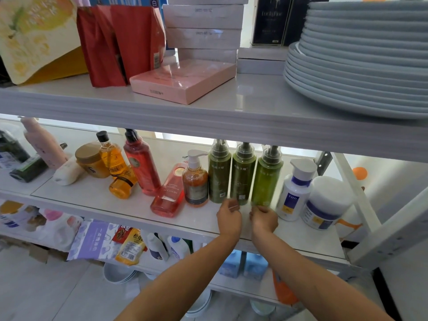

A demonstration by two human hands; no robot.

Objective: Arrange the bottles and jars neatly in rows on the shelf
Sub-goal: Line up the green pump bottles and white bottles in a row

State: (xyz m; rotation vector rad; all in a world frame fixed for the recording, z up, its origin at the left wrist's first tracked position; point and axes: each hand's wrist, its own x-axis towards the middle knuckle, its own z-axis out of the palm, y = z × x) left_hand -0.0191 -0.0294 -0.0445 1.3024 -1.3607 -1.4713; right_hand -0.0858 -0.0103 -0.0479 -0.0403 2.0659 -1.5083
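Observation:
On the middle shelf [111,205] three green pump bottles stand side by side: left [218,174], middle [243,177], right [266,179]. My left hand [229,217] pinches the base of the middle green bottle with curled fingers. My right hand [264,218] does the same at the base of the right green bottle. An amber pump bottle [195,181] stands left of them. Beside it a pink-red bottle [170,193] lies flat. A white pump bottle [294,191] and a white-and-blue jar [324,205] stand to the right.
Further left are a tall red bottle [141,163], two orange bottles, one upright [111,156] and one lying [122,181], a gold-lidded jar [90,161], a lying white tube [69,171] and a leaning pink bottle [42,142]. Stacked plates [359,54] and boxes fill the shelf above.

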